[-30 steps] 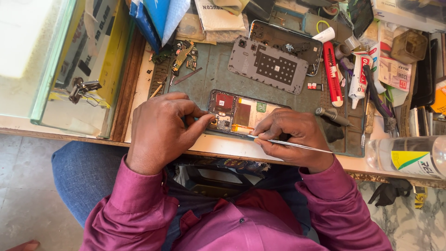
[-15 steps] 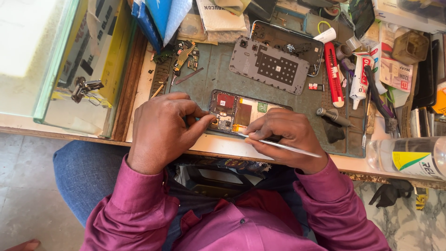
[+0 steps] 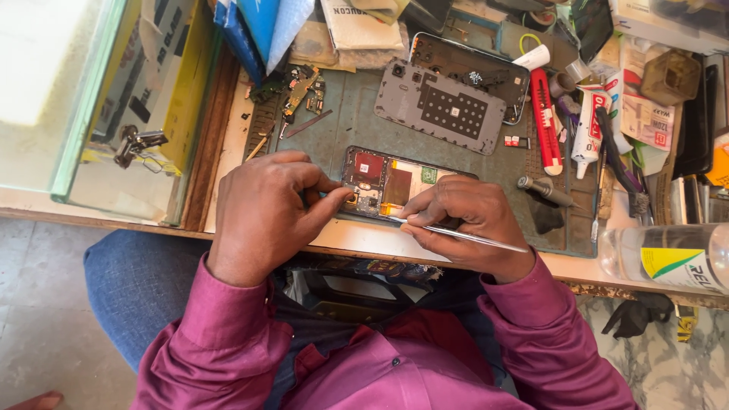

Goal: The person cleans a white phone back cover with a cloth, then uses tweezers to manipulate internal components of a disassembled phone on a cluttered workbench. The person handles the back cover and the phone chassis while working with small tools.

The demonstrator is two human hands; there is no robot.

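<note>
Left hand [image 3: 266, 212] pinches the opened phone [image 3: 391, 186] by its edge; right hand [image 3: 463, 224] grips tweezers [image 3: 463, 235]. Light, rigid, its exposed board looks fragile: best held by the frame.

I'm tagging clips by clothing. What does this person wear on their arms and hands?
Both arms are in long magenta shirt sleeves with cuffs that end at the wrists. The left hand and right hand are bare: no gloves, rings, watch or wrist strap show.
</note>
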